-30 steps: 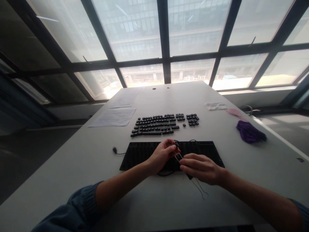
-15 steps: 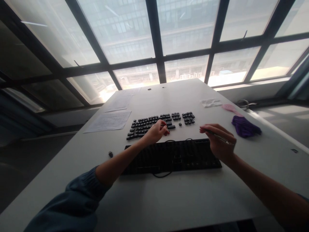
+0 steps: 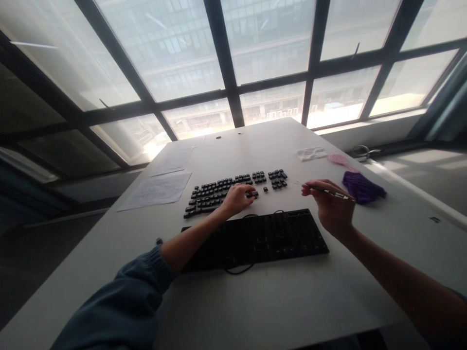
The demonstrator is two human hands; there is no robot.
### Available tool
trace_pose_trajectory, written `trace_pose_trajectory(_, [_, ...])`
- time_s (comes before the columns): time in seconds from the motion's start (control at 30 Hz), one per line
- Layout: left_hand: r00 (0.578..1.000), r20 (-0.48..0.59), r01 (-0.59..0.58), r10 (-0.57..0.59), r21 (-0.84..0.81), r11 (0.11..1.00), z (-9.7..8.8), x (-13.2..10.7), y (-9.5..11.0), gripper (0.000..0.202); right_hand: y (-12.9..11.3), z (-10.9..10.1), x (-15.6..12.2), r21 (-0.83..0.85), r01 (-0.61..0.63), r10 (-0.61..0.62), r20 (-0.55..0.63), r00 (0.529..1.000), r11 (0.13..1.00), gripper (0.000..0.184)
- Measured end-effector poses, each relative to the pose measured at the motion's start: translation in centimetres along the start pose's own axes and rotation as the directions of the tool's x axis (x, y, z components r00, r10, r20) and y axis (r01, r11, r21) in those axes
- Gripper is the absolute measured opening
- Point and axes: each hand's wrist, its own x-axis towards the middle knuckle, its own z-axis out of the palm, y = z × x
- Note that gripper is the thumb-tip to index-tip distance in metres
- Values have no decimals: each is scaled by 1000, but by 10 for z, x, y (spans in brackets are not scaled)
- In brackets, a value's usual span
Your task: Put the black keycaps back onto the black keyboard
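Observation:
A black keyboard base (image 3: 270, 238) with its keycaps off lies on the white table (image 3: 255, 301) in front of me. Beyond it the loose black keycaps (image 3: 215, 192) are laid out in keyboard order. My left hand (image 3: 238, 199) reaches over the base to the front rows of those keycaps, fingers curled with their tips at a keycap. My right hand (image 3: 330, 206) hovers above the base's right end, closed on a thin wire keycap puller (image 3: 328, 192) that sticks out to both sides.
Printed paper sheets (image 3: 155, 189) lie at the left of the table. A purple cloth (image 3: 361, 187), a pink brush (image 3: 337, 159) and a clear plastic bag (image 3: 312, 153) sit at the right. A black cable (image 3: 237, 269) loops at the base's near edge. Large windows stand behind.
My left hand moved from the keyboard base out to the laid-out keycaps. My right hand lifted away to the right with the wire puller. The view tilted slightly.

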Motion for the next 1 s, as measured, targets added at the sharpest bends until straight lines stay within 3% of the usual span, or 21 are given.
trace_pose_trajectory(0.33, [998, 41, 34, -38, 91, 995, 5, -6, 1, 26, 3, 0, -1, 33, -50, 50, 0, 999, 998, 14])
trace_pose_trajectory(0.43, [1000, 16, 2, -3, 55, 999, -2, -7, 6, 26, 2, 0, -2, 94, -120, 119, 14, 993, 988, 14])
trace_pose_trajectory(0.5, [1000, -31, -3, 4, 24, 1000, -9, -11, 16, 25, -1, 2, -6, 138, -224, 212, 97, 972, 965, 16])
trace_pose_trajectory(0.57, [997, -74, -5, 2, -36, 999, -13, -21, 31, 22, -6, 5, -15, 154, -369, 322, 261, 910, 917, 21])
trace_pose_trajectory(0.67, [997, -74, -22, 7, -205, 979, -12, -47, 62, 20, -11, 12, -33, 70, -548, 438, 520, 733, 834, 26])
trace_pose_trajectory(0.73, [1000, -13, -15, 12, -310, 951, -5, -66, 82, 22, -12, 16, -45, -10, -590, 479, 596, 644, 807, 27])
trace_pose_trajectory(0.87, [997, 80, 21, 14, -419, 908, 12, -93, 105, 25, -11, 22, -59, -76, -594, 501, 628, 595, 801, 29])
trace_pose_trajectory(1.0, [996, 67, 83, -56, -525, 847, 20, -97, 108, 18, -12, 24, -60, -80, -591, 489, 655, 576, 803, 30])
